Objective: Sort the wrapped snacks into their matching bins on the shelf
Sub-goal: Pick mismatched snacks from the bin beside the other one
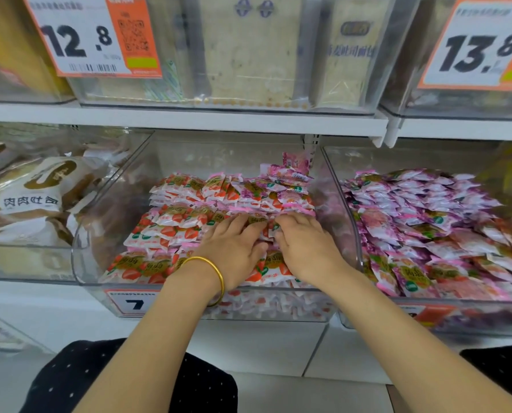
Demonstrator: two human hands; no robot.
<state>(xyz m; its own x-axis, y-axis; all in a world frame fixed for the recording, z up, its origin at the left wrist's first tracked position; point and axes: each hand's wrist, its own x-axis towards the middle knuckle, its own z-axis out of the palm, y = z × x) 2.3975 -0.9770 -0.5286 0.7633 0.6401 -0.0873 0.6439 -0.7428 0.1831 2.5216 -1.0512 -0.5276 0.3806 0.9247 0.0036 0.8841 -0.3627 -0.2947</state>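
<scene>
Both hands are down inside the middle clear bin [83,257], the one with a label reading 7 [135,304] on its front. This bin is packed nearly to the rim with small wrapped snacks in white-and-red strawberry wrappers [171,219], laid in overlapping rows. Toward its back right corner sits a small cluster of pink-and-purple wrapped snacks [290,180], one of them standing up on end above the rest. The left hand [233,242] lies palm down on the pile with its fingers stretched fairly flat across the packets, pressing on them; a gold bangle [216,278] circles that wrist. The right hand [306,244] is just beside it, nearly touching, also palm down, but its fingertips bend into the packets, and I cannot tell whether it has hold of one. The clear bin to the right [487,318] is heaped with pink-and-purple packets [412,210] of the same look as the cluster in the middle bin, with a few orange-toned ones near its right edge. The bin to the left [25,263] holds larger bagged bread packs [40,189] in brown and white. Above the white shelf board [189,120], an upper bin [376,70] holds tall pale packs, and price cards reading 12.8 [78,37] and 13.8 [481,49] hang on the upper row. A black dotted garment [129,383] shows below the forearms.
</scene>
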